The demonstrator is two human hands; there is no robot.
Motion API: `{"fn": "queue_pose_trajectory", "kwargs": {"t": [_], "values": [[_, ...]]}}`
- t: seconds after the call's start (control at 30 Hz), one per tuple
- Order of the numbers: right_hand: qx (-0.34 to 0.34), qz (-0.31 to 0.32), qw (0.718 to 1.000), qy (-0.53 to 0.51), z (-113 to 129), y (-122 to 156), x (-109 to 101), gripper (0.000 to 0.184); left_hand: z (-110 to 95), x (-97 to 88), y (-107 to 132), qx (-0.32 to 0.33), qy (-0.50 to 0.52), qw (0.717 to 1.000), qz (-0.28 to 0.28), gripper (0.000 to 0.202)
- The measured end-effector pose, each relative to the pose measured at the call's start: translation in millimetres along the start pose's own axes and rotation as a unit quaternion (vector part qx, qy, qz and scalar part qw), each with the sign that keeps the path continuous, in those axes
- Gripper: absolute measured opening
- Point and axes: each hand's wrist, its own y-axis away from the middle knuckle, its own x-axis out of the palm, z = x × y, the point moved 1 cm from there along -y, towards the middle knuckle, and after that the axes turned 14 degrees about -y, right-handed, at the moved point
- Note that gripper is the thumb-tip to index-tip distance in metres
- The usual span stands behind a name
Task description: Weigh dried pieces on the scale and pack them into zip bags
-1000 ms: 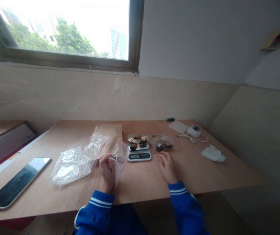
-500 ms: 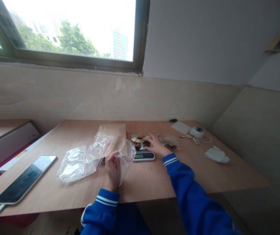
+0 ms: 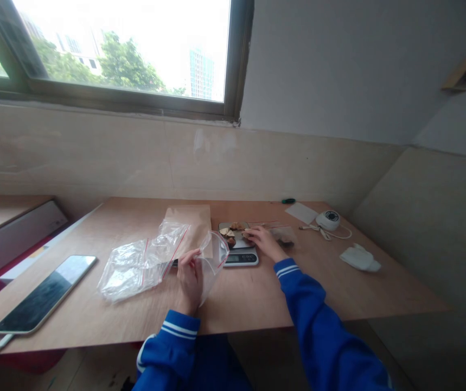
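Note:
My left hand (image 3: 190, 278) is closed on the edge of a clear zip bag (image 3: 213, 269) with a red seal line, its mouth tilted toward the scale. A small kitchen scale (image 3: 240, 259) stands just right of the bag. On its platform lie several brown and cream dried pieces (image 3: 229, 233), perhaps dried mushroom or herb slices; their exact kind is too small to tell. Reaching in from the right, my right hand (image 3: 266, 241) has its fingertips pinched together on a dried piece at the platform's right side. Those fingertips partly cover the piece.
Clear plastic bags (image 3: 129, 271) and a brown paper bag (image 3: 194, 217) lie left of the scale. Behind my right hand is another zip bag (image 3: 286, 234) with dark contents. A phone (image 3: 45, 296), a white dome camera (image 3: 330, 219), a crumpled tissue (image 3: 359, 257) and white paper (image 3: 301, 213) are farther out.
My right hand's fingers have come together from a spread pose, closing on a dried piece at the scale's right side. The left hand keeps holding the zip bag, nearly unmoved.

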Motion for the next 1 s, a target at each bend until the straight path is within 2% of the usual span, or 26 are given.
{"fn": "queue_pose_trajectory", "kwargs": {"t": [0.13,0.2,0.27,0.33,0.4,0.5,0.57,0.67,0.77,0.83,0.9,1.0], "values": [[0.045,-0.095,0.98,-0.167,5,3,-4,0.025,-2,-0.4,0,0.018,-0.025,1.0,0.007,0.019],[0.079,-0.125,0.954,-0.259,19,3,-3,0.034,-4,-0.3,-1,0.03,-0.042,0.999,0.01,0.021],[0.106,-0.13,0.922,-0.35,43,3,-2,0.043,-5,-0.3,-1,0.044,-0.055,0.997,0.009,0.022],[0.106,-0.113,0.89,-0.429,74,3,0,0.045,-6,-0.3,-2,0.056,-0.067,0.996,0.01,0.023],[0.104,-0.063,0.872,-0.473,106,3,3,0.042,-5,-0.3,-2,0.061,-0.077,0.995,0.014,0.024],[0.089,0.017,0.879,-0.469,142,4,10,0.042,-4,0.0,-2,0.057,-0.083,0.995,0.018,0.024],[0.077,0.054,0.894,-0.437,152,6,13,0.044,-4,0.3,-2,0.058,-0.083,0.995,0.011,0.024],[0.067,0.04,0.916,-0.394,143,6,11,0.046,-3,0.4,-3,0.065,-0.092,0.994,0.002,0.022],[0.046,-0.042,0.932,-0.357,116,2,8,0.04,-4,0.2,-4,0.067,-0.096,0.993,0.003,0.021],[0.035,-0.069,0.948,-0.307,93,-2,12,0.038,-6,-0.2,-4,0.064,-0.095,0.993,0.002,0.021],[0.03,-0.047,0.969,-0.239,73,-6,24,0.039,-6,-0.7,-5,0.061,-0.096,0.994,-0.001,0.02],[0.008,0.018,0.989,-0.147,50,-10,49,0.042,-6,-1.0,-4,0.059,-0.096,0.994,-0.004,0.02]]}}
